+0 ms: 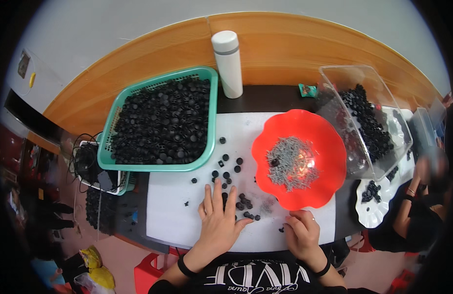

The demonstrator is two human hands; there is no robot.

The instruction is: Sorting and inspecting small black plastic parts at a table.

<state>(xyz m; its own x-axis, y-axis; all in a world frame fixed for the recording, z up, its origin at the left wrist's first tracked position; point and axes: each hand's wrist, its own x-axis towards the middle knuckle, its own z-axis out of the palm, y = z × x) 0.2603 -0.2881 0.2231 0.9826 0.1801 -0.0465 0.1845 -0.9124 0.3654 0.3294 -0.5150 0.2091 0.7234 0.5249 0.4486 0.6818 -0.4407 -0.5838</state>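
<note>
My left hand (217, 218) lies with its fingers spread over a white foam sheet (172, 215), touching or just above small round black caps. Loose black caps (243, 202) lie by its thumb and beyond its fingertips. Next to the near rim of a scalloped red bowl (331, 161), my right hand (305, 234) is closed, fingers curled together; what they hold, if anything, is hidden. A small black piece (281, 229) lies left of those fingers. Inside the bowl is a heap of thin grey metal pins (290, 164) with one dark piece among them.
A green basket (212, 112) full of black caps stands back left, near a white bottle (229, 63). At right are a clear bin (344, 137) of black parts and a white scalloped plate (371, 215). Another person's arm (405, 208) shows at far right.
</note>
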